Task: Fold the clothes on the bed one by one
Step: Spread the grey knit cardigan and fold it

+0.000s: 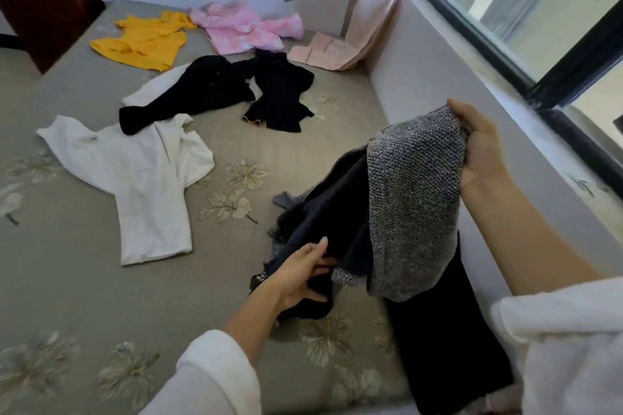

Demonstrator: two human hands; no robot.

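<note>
Near the bed's (101, 313) right edge, the right hand (482, 145) holds a grey knit garment (414, 205) raised by its top, fingers curled into the cloth. The left hand (303, 273) grips the garment's dark lower folds just above the bedcover. A black cloth (448, 330) lies at the near right corner. A white shirt (141, 178) lies spread toward the left edge, with 2 black garments (202, 91) beyond it, 1 overlapping it. A yellow top (145, 40) and a pink top (242, 27) lie along the far edge.
</note>
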